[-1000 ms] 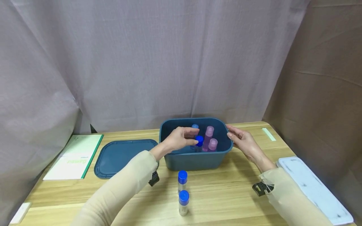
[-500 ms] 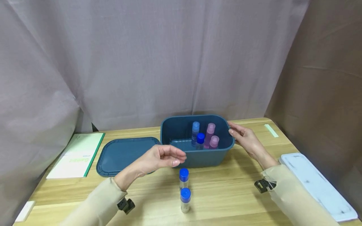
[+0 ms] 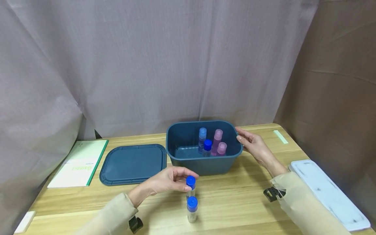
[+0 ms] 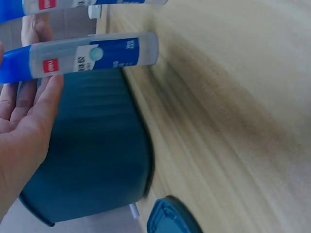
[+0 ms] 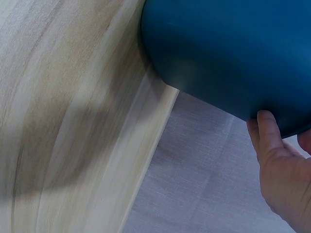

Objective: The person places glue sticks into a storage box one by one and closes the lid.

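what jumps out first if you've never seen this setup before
The dark blue bin at mid table catches the eye first, with four blue and pink capped tubes standing inside and the right hand on its right end. In front of it, the left hand reaches the nearer-to-bin blue-capped tube of two standing on the wood; the bin's lid lies flat to the left.

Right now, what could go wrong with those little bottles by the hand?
The left hand reaches the nearer-to-bin blue-capped tube, standing upright close to a second tube; a bump could topple it. Both are tall and narrow, so they might roll on the table. The right hand only rests on the bin, which could slide.
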